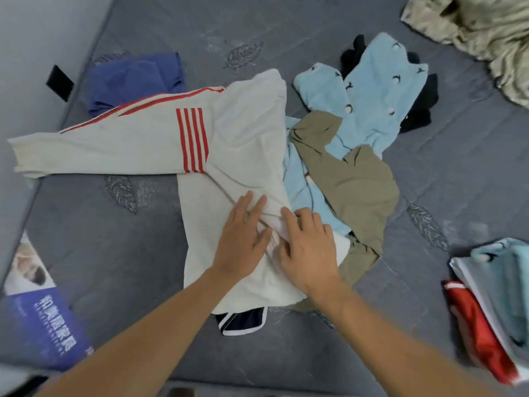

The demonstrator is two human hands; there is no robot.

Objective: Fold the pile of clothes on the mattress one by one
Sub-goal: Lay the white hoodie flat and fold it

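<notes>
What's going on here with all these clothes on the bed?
A person is folding laundry on a grey mattress. Both hands, the left hand and the right hand, press on a cream top with red stripes, its long sleeve spread out to the left. Unfolded light blue, olive and black clothes lie beside it, and a folded stack sits at the right.

A cream red-striped top (229,144) lay spread on the grey mattress (429,181), left of crumpled light-blue (380,90) and olive garments (357,190).
</notes>
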